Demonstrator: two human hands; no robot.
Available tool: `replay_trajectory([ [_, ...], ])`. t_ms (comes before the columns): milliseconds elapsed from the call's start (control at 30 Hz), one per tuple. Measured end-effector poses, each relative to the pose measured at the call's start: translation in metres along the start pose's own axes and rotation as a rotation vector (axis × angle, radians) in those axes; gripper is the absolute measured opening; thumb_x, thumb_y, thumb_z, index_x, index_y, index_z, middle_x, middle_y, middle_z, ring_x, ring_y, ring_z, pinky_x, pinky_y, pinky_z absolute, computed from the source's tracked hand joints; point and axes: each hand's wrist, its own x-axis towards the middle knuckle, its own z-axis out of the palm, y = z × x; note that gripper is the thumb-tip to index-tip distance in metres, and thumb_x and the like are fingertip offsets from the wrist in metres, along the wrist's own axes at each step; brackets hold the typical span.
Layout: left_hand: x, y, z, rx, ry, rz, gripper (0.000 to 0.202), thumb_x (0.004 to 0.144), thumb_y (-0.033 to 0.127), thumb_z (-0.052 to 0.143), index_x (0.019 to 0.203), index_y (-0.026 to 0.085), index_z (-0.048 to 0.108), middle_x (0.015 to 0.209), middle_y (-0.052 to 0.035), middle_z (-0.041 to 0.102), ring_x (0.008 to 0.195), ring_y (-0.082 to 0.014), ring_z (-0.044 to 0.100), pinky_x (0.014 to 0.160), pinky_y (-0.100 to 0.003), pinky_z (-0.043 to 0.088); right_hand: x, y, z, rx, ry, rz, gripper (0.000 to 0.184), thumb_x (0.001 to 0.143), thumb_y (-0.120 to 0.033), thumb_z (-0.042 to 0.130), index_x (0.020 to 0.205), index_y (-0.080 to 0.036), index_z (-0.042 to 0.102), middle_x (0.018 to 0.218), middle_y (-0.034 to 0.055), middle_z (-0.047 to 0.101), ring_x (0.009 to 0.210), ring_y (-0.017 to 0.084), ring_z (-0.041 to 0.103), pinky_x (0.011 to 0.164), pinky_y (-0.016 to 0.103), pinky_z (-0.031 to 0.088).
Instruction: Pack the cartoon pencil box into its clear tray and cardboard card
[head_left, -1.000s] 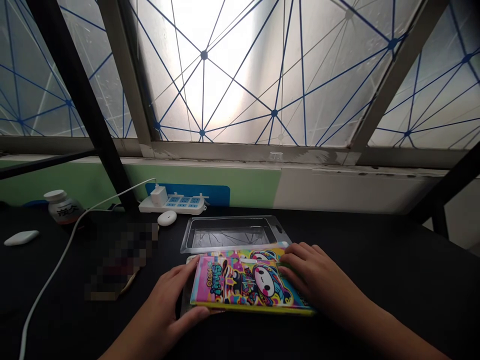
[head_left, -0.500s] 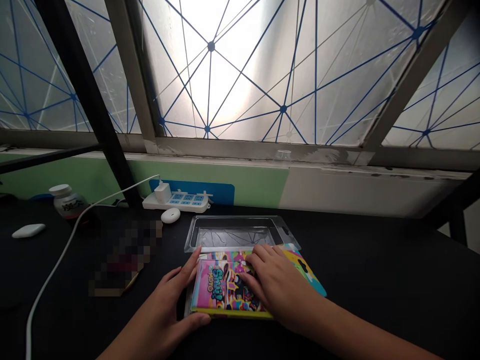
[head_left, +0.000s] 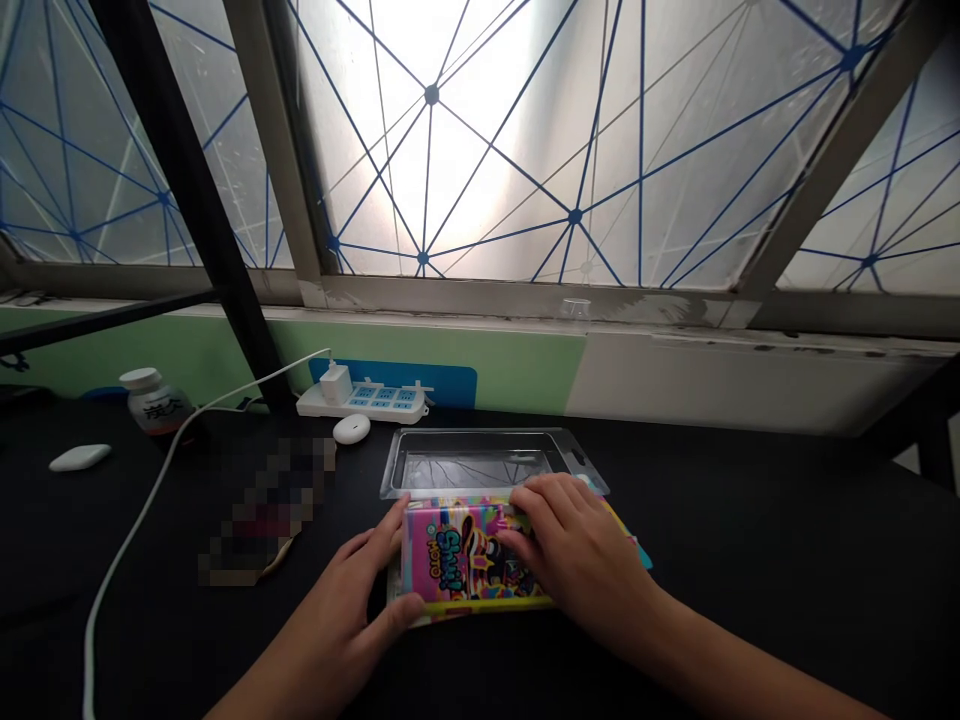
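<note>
A brightly coloured cartoon-printed card pack (head_left: 457,560) lies on the black table (head_left: 750,560) in front of me. My left hand (head_left: 352,610) grips its left edge, thumb under the near corner and fingers along the side. Over the pack's right half lies my right hand (head_left: 581,555), fingers bent and pressing on the top face. Just behind the pack sits a clear plastic blister tray (head_left: 480,462), lying open side up. A second printed card shows under my right hand at the right.
A white power strip (head_left: 364,400) with a plugged charger and white cable (head_left: 135,520) sits by the wall. A small white oval device (head_left: 351,428), a white-capped bottle (head_left: 157,405) and another white object (head_left: 79,457) lie at the left. A blurred patch is left of my hands.
My right hand slid from the pack's right edge onto its top. The pack shifted slightly, its near edge lifted by my left hand. The camera view drifted a little.
</note>
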Motion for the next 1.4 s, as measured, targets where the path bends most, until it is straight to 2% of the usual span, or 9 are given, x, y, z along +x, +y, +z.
replay_trajectory([
  [133,-0.001,-0.005,-0.003,-0.080,-0.044,0.041,0.069,0.097,0.072,0.014,0.154,0.039,0.035,0.160,0.0029,0.037,0.148,-0.0319,0.032,0.119,-0.055,0.028,-0.007,-0.004,-0.028,0.098,0.057,-0.171,0.014,0.099,-0.024,0.055,0.103,-0.013,0.062,0.087,0.0067,0.069,0.079,0.021,0.065,0.093,0.043,0.050],
  [333,0.000,-0.006,0.001,-0.048,-0.008,0.001,0.061,0.100,0.064,0.034,0.155,0.037,0.034,0.160,0.0018,0.037,0.148,-0.0323,0.032,0.119,-0.054,0.028,-0.026,0.010,-0.072,0.346,-0.448,-0.266,0.033,0.097,-0.047,0.056,0.118,-0.023,0.066,0.116,0.0088,0.074,0.102,0.024,0.070,0.103,0.039,0.051],
  [467,0.002,-0.003,0.001,0.050,-0.009,0.023,0.068,0.095,0.054,0.057,0.156,0.042,0.028,0.158,0.0021,0.039,0.143,-0.0335,0.040,0.118,-0.052,0.033,-0.069,0.049,-0.062,0.434,-0.533,-0.028,0.091,0.073,-0.063,0.077,0.151,-0.030,0.043,0.156,0.0139,0.044,0.140,0.039,0.044,0.107,0.052,0.047],
  [600,0.002,-0.006,0.001,0.089,-0.003,0.059,0.075,0.095,0.048,0.059,0.158,0.043,0.019,0.158,0.0010,0.040,0.140,-0.0336,0.046,0.116,-0.052,0.036,-0.110,0.073,-0.041,0.429,-0.607,0.291,0.127,0.061,-0.063,0.085,0.161,-0.034,0.012,0.166,0.0149,0.017,0.146,0.045,0.023,0.111,0.064,0.034],
  [767,-0.001,-0.010,0.008,-0.005,0.083,0.048,0.059,0.102,0.054,0.038,0.158,0.039,0.024,0.158,0.0010,0.041,0.141,-0.0343,0.043,0.117,-0.052,0.035,-0.114,0.073,-0.030,0.590,-0.487,0.432,0.095,0.075,-0.053,0.081,0.155,-0.037,0.032,0.164,0.0117,0.028,0.145,0.039,0.032,0.113,0.054,0.039],
  [900,-0.002,-0.012,0.010,-0.099,0.103,0.038,0.073,0.097,0.072,0.019,0.158,0.034,0.027,0.158,-0.0028,0.041,0.143,-0.0372,0.039,0.115,-0.053,0.037,-0.104,0.075,-0.029,0.701,-0.351,0.540,0.059,0.089,-0.049,0.066,0.144,-0.035,0.048,0.154,0.0108,0.046,0.137,0.035,0.048,0.107,0.049,0.049],
  [1033,-0.002,-0.013,0.007,-0.116,0.096,0.031,0.079,0.090,0.079,0.031,0.158,0.039,0.024,0.160,-0.0023,0.039,0.143,-0.0364,0.041,0.112,-0.049,0.041,-0.107,0.075,-0.027,0.640,-0.400,0.558,0.070,0.088,-0.047,0.068,0.150,-0.032,0.039,0.154,0.0122,0.046,0.136,0.034,0.050,0.107,0.049,0.048],
  [1200,-0.007,0.002,0.007,-0.042,0.183,0.027,0.084,0.086,0.063,0.064,0.156,0.045,0.021,0.153,-0.0010,0.050,0.134,-0.0328,0.053,0.110,-0.045,0.046,-0.113,0.072,-0.024,0.507,-0.401,0.455,0.080,0.077,-0.048,0.079,0.147,-0.030,0.045,0.155,0.0133,0.045,0.140,0.037,0.043,0.112,0.050,0.043],
  [1400,0.035,0.042,0.003,0.005,0.310,0.020,0.086,0.088,0.056,0.066,0.157,0.033,0.021,0.153,-0.0107,0.046,0.137,-0.0359,0.048,0.108,-0.049,0.046,-0.064,0.090,-0.035,0.558,-0.222,0.460,0.067,0.082,-0.050,0.075,0.141,-0.029,0.051,0.155,0.0135,0.044,0.140,0.035,0.045,0.112,0.049,0.043],
])
